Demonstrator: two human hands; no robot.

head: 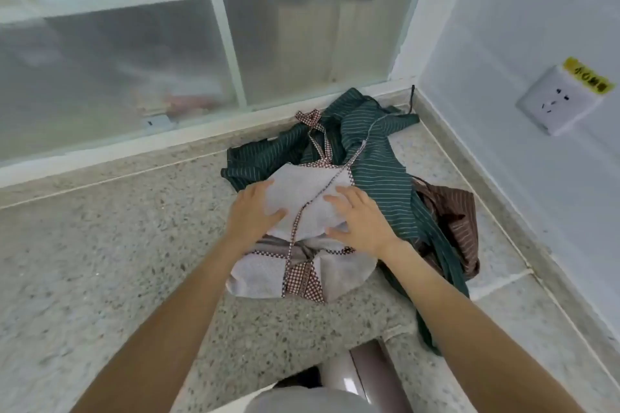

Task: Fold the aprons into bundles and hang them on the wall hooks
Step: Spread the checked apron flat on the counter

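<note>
on the speckled counter (100, 261), boxed in by window sill and right wall but open to your left, your left hand (250, 211) and right hand (360, 221) press flat-fingered on the white apron (302, 191), green apron (379, 171) and brown apron (453, 211) crowding behind.

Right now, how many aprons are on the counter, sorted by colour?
Pale grey apron with red-checked trim, both hands resting on it: 1
Dark green striped apron: 1
Brown striped apron: 1
Total: 3, as far as the heap shows; more could be hidden under it.
</note>
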